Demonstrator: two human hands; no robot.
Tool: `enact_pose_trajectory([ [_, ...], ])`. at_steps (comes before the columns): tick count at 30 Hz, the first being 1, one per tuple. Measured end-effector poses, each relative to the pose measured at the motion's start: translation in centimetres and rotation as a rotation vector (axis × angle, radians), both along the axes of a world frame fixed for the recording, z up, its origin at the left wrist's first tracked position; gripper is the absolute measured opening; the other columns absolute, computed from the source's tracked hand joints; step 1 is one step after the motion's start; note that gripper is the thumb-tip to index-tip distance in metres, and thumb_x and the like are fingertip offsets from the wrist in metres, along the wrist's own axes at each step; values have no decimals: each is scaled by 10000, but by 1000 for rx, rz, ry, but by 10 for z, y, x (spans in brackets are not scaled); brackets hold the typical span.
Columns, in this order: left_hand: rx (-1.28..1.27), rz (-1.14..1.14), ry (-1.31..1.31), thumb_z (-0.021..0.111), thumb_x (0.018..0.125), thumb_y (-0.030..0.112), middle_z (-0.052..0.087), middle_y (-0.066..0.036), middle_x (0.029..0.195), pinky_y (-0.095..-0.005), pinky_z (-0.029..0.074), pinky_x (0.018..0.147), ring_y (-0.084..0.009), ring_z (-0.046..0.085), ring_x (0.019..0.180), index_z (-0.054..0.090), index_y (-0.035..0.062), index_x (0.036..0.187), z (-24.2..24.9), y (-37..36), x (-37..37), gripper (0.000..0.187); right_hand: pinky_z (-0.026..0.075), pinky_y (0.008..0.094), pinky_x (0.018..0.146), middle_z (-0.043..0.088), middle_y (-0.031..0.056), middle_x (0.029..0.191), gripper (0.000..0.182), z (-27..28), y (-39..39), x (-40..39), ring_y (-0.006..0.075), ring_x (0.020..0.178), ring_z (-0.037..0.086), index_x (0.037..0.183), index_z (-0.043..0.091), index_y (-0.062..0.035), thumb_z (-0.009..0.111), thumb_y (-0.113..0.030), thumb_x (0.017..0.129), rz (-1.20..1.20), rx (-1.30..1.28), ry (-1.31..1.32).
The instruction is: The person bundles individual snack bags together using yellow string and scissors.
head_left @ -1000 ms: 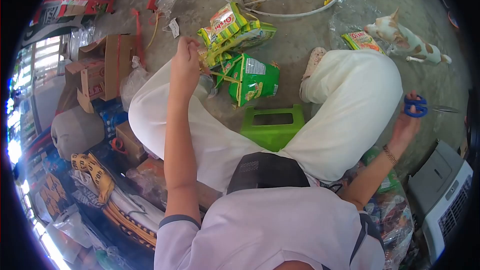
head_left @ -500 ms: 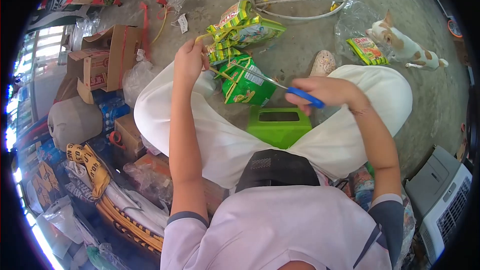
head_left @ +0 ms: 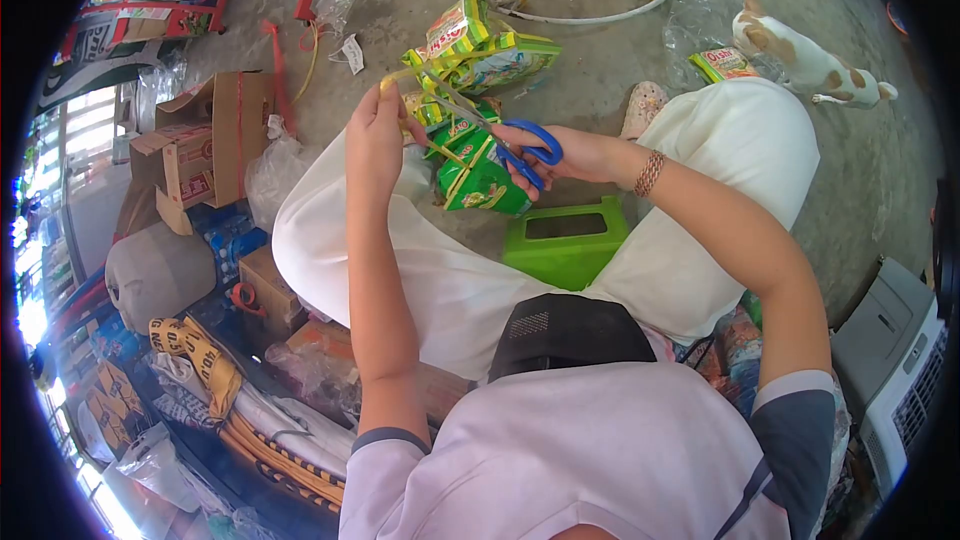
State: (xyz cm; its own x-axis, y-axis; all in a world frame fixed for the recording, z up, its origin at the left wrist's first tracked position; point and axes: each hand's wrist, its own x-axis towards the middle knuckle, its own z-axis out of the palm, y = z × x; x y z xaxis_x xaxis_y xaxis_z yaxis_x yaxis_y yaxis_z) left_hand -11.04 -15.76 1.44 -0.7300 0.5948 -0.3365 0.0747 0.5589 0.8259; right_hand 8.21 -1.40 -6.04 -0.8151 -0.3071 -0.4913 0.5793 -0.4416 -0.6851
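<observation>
We sit low on a green plastic stool over a bare concrete floor, knees spread so the work lies between them. To our left stand open cardboard boxes and a grey roll; to the right a small white-and-tan dog stands beside a loose snack pack. In front of us lies a bundle of green and yellow snack packs, bound with a thin yellow strap, and it rests on the floor just beyond our knees. Our left hand is closed on the strap near the top of the bundle, pulling it up and away from the packs, which seems meant to keep it taut and clear of the bags. Our right hand grips the blue-handled scissors, fingers through the loops, blades pointed at the raised strap; we cannot tell whether the blades touch it yet.
</observation>
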Motion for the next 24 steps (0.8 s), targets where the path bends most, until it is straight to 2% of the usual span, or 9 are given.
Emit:
enact_pose_trajectory([
  [2, -140, -18, 258, 484, 1004, 301, 594, -72, 655, -318, 420, 596, -155, 557, 597, 590, 2, 882, 11, 3, 0, 340, 454, 292, 701, 576, 17, 737, 677, 3, 2, -6, 145, 673, 600, 846, 568, -113, 466, -782, 845, 67, 124, -13],
  [4, -110, 20, 332, 488, 998, 305, 588, -79, 654, -328, 417, 604, -162, 548, 611, 601, -11, 867, 9, 1, -9, 360, 473, 322, 726, 605, 50, 757, 720, 10, 8, -11, 182, 703, 626, 872, 578, -83, 482, -794, 824, 175, 324, -29],
  [7, -75, 20, 375, 506, 985, 293, 573, -86, 649, -332, 408, 605, -171, 522, 608, 608, -23, 836, 8, -4, -18, 364, 471, 339, 747, 641, 126, 788, 659, 19, 13, 2, 275, 755, 661, 936, 567, -45, 549, -698, 851, 306, 1127, 144],
  [8, -61, 10, 379, 513, 980, 287, 568, -87, 646, -332, 405, 604, -173, 512, 602, 608, -25, 824, 7, -5, -19, 362, 430, 398, 857, 650, 167, 869, 668, 4, 11, 9, 338, 864, 646, 991, 557, -15, 618, -655, 813, 293, 1361, 285],
  [11, 23, -104, 464, 541, 960, 264, 520, -85, 631, -332, 386, 589, -170, 457, 580, 617, -26, 818, -1, -6, -19, 332, 375, 407, 934, 648, 153, 963, 675, 4, 17, 16, 304, 970, 624, 1033, 559, -17, 668, -629, 772, 233, 1591, 372],
  [14, 23, -126, 568, 552, 951, 247, 473, -77, 624, -331, 364, 570, -161, 407, 572, 622, -28, 818, 0, -3, -17, 313, 348, 395, 954, 636, 141, 1034, 663, 8, 30, 20, 282, 1022, 603, 1057, 564, -24, 694, -601, 758, 198, 1722, 417],
  [17, -90, -31, 394, 569, 946, 259, 477, -73, 624, -332, 349, 557, -153, 403, 578, 630, -31, 815, 10, -5, -15, 323, 358, 389, 939, 631, 134, 1028, 639, 29, 46, 24, 281, 1018, 601, 1063, 568, -30, 699, -580, 763, 278, 1668, 359],
  [20, -80, -34, 335, 625, 920, 268, 488, -77, 621, -333, 357, 562, -151, 407, 578, 636, -34, 818, 12, -1, -12, 319, 356, 425, 997, 640, 128, 1055, 712, 33, 42, 21, 277, 1065, 603, 1115, 578, -24, 683, -623, 743, 220, 1578, 362],
  [24, -43, -134, 447, 695, 873, 256, 506, -78, 652, -337, 383, 587, -171, 441, 601, 641, -35, 827, 13, 3, 0, 300, 382, 381, 917, 635, 140, 1018, 612, 40, 33, 10, 285, 981, 607, 1048, 575, -14, 724, -521, 740, 144, 1590, 475],
])
